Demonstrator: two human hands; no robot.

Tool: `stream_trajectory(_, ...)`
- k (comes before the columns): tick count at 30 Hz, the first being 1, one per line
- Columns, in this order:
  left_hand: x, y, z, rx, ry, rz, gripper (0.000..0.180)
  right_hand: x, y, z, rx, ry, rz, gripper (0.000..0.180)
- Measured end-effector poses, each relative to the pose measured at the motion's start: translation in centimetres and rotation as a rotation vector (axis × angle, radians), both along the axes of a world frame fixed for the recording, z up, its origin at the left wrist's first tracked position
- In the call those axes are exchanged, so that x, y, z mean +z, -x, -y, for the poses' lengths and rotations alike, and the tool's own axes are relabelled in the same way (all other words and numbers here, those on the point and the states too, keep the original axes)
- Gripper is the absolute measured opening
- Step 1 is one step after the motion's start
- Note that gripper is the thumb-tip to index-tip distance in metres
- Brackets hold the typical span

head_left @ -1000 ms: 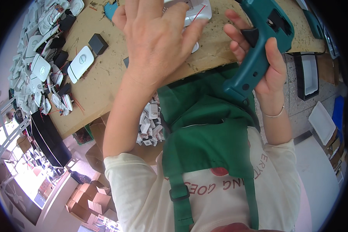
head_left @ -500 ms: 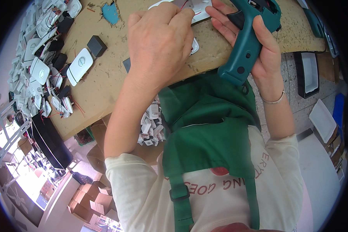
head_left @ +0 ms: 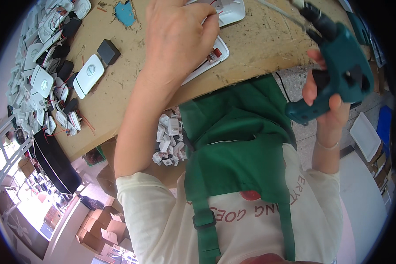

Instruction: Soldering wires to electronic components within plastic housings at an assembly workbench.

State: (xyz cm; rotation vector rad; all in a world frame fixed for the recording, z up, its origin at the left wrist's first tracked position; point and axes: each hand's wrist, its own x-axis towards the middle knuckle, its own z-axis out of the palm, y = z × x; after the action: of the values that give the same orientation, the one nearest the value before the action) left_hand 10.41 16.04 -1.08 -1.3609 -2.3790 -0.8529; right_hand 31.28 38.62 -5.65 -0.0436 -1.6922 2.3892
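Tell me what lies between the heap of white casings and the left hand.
In the head view, a single white casing, a black block and, farther up, a blue patch lie there.

Teal pistol-shaped tool (head_left: pixel 348 55), tilted, open white casing (head_left: pixel 233 12)

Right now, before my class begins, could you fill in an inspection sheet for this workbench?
Surface: brown tabletop, scuffed, with a torn blue patch.
Job's things: white casing; white shell with a red part, partly covered; teal trigger tool.
Clutter: heap of white devices at left; one separate white device beside a black block.
Grips: left grip at the casing, hold unclear; right grip around the tool's handle.
Cables: thin red wires by the heap; black cord beyond the table's edge.
Surroundings: small white parts below the table; cardboard boxes at lower left.
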Motion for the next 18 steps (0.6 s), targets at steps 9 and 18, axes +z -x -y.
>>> stream_trajectory(9, -0.7, 0.3, -0.5, -0.024, -0.029, -0.022, 0.006, 3.3, -0.8, 2.5, -0.156, -0.171, 0.207, 0.062)
stream_trajectory(18, -0.3, 0.1, -0.6, 0.000, 0.003, -0.025, 0.004, 3.4, 0.1, 2.1, -0.109, -0.371, 0.221, 0.039)
